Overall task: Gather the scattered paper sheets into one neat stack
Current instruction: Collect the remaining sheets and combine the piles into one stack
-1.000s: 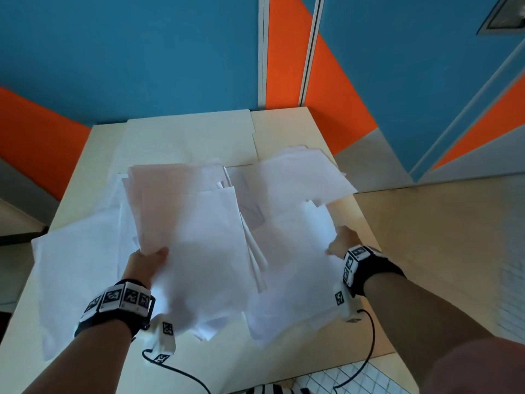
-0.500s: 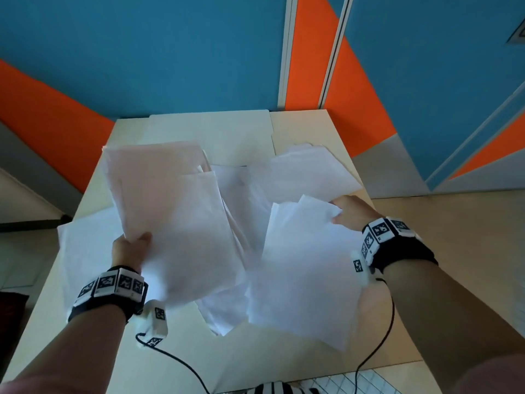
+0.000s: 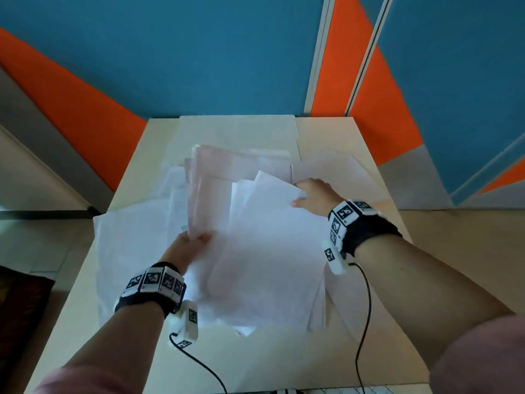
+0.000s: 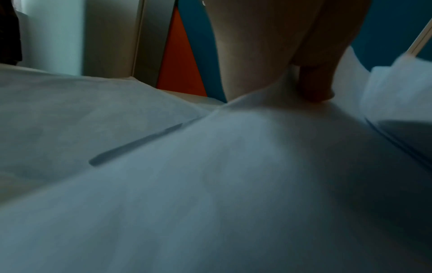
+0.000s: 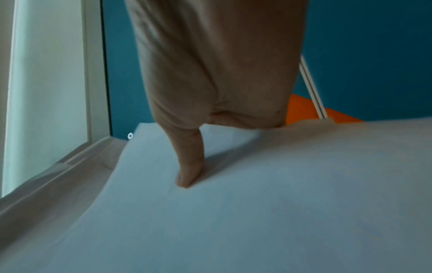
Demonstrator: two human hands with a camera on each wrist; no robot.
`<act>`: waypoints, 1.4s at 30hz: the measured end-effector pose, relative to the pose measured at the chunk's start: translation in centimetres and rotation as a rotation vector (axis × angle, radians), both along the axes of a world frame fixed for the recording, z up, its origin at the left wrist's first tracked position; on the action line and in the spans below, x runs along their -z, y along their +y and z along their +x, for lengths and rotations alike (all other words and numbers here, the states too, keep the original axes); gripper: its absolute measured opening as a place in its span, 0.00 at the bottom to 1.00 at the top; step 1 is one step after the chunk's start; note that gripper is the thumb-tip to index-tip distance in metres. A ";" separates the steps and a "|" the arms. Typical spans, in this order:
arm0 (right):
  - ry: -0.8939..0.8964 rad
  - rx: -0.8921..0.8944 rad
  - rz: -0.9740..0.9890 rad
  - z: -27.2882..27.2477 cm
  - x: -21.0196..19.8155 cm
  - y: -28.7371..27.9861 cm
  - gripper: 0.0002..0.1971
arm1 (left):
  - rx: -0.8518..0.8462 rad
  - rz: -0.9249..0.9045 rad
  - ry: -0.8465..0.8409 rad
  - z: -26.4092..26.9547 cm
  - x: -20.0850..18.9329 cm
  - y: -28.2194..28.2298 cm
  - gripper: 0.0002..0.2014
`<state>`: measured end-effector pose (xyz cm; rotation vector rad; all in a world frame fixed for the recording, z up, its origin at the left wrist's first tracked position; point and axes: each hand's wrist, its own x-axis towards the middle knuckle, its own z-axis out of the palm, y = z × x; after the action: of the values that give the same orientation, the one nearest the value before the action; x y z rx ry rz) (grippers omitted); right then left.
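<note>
left hand (image 3: 191,249) pinches paper sheets (image 3: 233,194) | right hand (image 3: 314,196) pinches more paper (image 3: 270,237) beside it | loose sheet (image 3: 127,245) under left hand on tabletop (image 3: 335,132)

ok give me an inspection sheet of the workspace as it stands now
surface: pale table, mostly covered by paper.
job's things: white paper sheets overlapping at odd angles; a pinkish bundle raised on the left, a white bundle on the right; no neat stack yet.
clutter: nothing seen.
hands: left hand grips the near edge of the pinkish bundle; right hand pinches the far corner of the white bundle, thumb on top.
cables: black cables run from the wrist units off the near table edge.
surroundings: blue and orange wall panels, pale floor to the right.
</note>
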<state>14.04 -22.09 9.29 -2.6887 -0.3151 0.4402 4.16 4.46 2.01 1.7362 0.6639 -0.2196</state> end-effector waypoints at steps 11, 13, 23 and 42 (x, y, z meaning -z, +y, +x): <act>0.025 -0.036 -0.236 -1.5 2.8 5.4 0.16 | 0.251 -0.063 0.023 -1.3 -0.3 -1.3 0.13; 0.017 -0.048 -0.218 -1.7 2.8 5.8 0.16 | 0.244 -0.085 0.047 -1.3 -0.2 -1.3 0.14; -0.136 0.071 -0.029 -1.2 3.8 5.0 0.26 | 0.114 -0.027 0.088 -0.4 0.1 -2.2 0.16; 0.345 1.034 0.125 2.1 9.6 -8.5 0.46 | -0.110 0.178 0.232 -0.6 1.2 0.8 0.24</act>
<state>16.12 -30.57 -0.33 -2.1994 1.0484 0.4935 3.59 5.29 0.81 1.8536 0.9705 -0.2961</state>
